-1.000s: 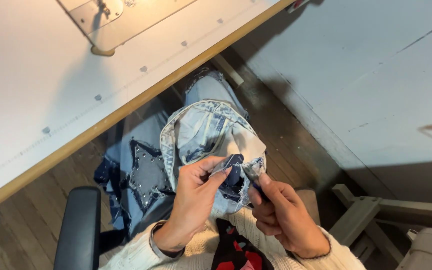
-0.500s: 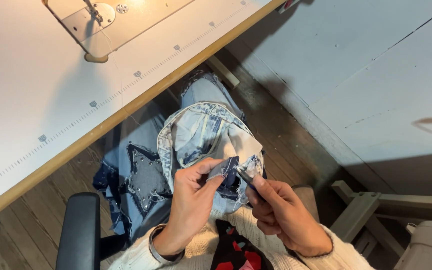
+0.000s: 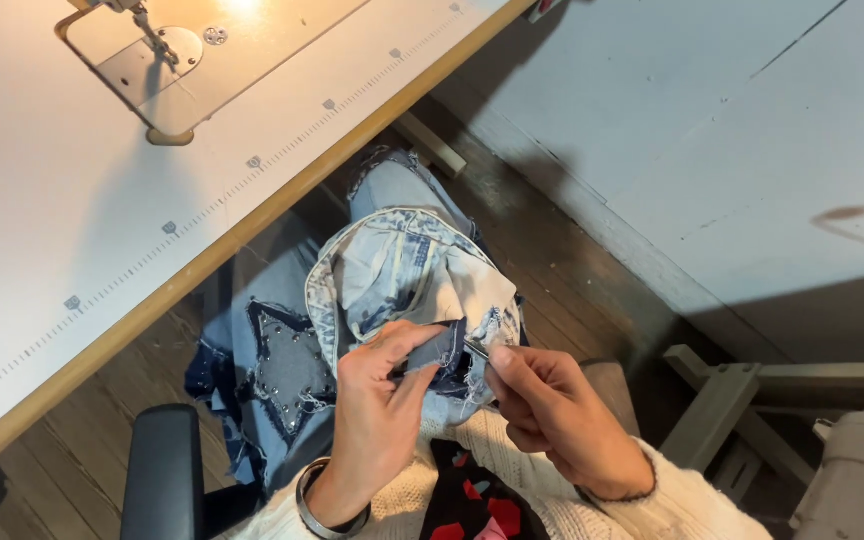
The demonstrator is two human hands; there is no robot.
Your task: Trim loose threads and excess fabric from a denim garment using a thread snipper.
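Pale, faded-blue denim piece with frayed edges, bunched in the lap, near edge pinched between left hand fingers. Small slim metal tool gripped in right hand fingers, tip at a dark blue patch. Seam work seemingly midway; loose threads remaining. Far left, white table with lit sewing machine base. Left: star-patched jeans.
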